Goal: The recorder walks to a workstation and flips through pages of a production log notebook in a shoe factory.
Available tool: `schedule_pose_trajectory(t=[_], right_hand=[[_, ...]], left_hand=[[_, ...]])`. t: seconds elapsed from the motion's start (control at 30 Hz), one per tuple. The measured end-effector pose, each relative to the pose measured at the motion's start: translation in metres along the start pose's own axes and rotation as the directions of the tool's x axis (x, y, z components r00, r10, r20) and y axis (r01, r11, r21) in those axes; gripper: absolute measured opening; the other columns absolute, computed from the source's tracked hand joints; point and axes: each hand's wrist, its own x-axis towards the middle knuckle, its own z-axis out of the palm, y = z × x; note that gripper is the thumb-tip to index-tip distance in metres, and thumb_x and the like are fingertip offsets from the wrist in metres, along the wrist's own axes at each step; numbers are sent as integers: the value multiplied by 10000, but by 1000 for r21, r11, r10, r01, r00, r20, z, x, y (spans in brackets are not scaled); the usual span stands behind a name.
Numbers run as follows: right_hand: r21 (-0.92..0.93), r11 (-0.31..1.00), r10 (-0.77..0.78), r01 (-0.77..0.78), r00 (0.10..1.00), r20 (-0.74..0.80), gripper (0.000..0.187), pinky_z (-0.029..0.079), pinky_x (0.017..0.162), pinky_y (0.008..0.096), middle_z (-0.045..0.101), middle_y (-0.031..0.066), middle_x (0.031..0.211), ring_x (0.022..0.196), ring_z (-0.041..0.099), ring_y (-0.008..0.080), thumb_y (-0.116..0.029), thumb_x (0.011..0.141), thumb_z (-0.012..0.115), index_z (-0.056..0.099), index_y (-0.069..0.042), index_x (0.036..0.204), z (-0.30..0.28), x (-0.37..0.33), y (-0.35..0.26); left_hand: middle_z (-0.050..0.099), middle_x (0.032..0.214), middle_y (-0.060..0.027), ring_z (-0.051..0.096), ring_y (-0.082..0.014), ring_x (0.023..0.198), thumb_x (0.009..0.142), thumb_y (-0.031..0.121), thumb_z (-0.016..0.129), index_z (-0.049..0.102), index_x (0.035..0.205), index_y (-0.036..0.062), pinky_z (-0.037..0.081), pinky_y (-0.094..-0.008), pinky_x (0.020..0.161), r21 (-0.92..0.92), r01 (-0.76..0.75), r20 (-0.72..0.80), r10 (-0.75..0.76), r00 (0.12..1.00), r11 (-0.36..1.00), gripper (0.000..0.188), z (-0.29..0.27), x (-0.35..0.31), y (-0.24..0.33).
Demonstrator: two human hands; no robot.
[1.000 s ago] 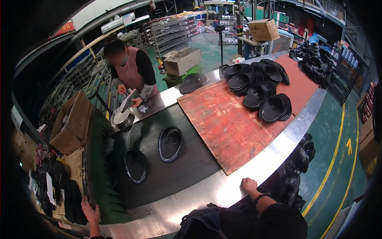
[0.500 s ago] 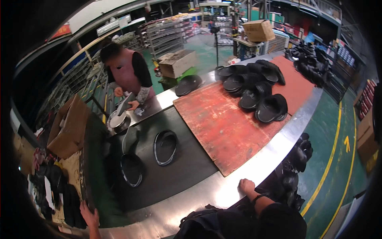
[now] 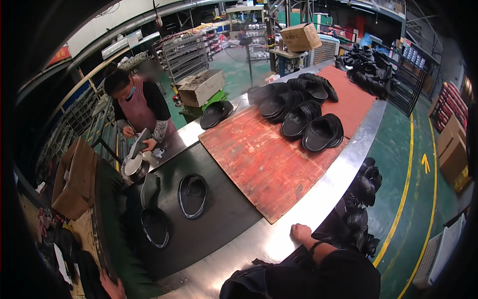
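The left hand point(image 3: 113, 288) is seen only in part at the lower edge; whether it is spread or closed cannot be told. 2 black soles point(image 3: 191, 195) lie on the dark belt point(image 3: 224, 219), long axes pointing away, up and right of it. The right hand point(image 3: 300, 232) rests empty, fingers curled, on the steel rim point(image 3: 318, 204), farther from them.

Black soles point(image 3: 318, 130); worn red board point(image 3: 269, 159); dark belt point(image 3: 209, 219).

Right hand point(image 3: 300, 232): fingers curled loosely, resting knuckles up, dark sleeve behind the wrist
Left hand point(image 3: 113, 287): low at the left, only partly visible
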Motion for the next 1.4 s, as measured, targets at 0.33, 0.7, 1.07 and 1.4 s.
schedule_pose_trajectory(t=[0.33,0.7,1.07,1.4], right_hand=[[-18,998,-57,56,997,-51,224,555,622,490,707,149,891,740,695,371,-244,859,528,700,-101,881,13,6,8],[-32,999,-43,43,999,-17,230,563,646,484,708,148,898,755,699,366,-243,866,523,702,-103,906,9,0,7],[128,985,116,-115,993,-2,448,528,787,515,691,258,862,827,673,434,-349,947,418,713,-22,865,-30,-6,-17],[72,997,4,4,993,-120,439,528,746,511,688,232,825,768,667,434,-327,959,428,694,-31,775,-31,-6,-19]], left_hand=[[502,1360,-299,482,-453,1246,800,324,732,479,1358,-49,380,-486,1075,32,32,43,-34,999,999,718,-7,5,10],[517,1346,-294,494,-445,1237,794,321,741,496,1339,-48,390,-485,1069,13,-15,8,15,1000,1000,703,-2,3,8],[442,1391,-266,411,-434,1293,719,161,731,408,1399,-15,334,-481,1091,-45,71,-29,-73,997,996,773,54,-3,-52],[448,1388,-209,412,-390,1295,719,176,720,426,1382,-3,353,-461,1066,10,115,-13,-115,993,993,747,36,-3,-31]])
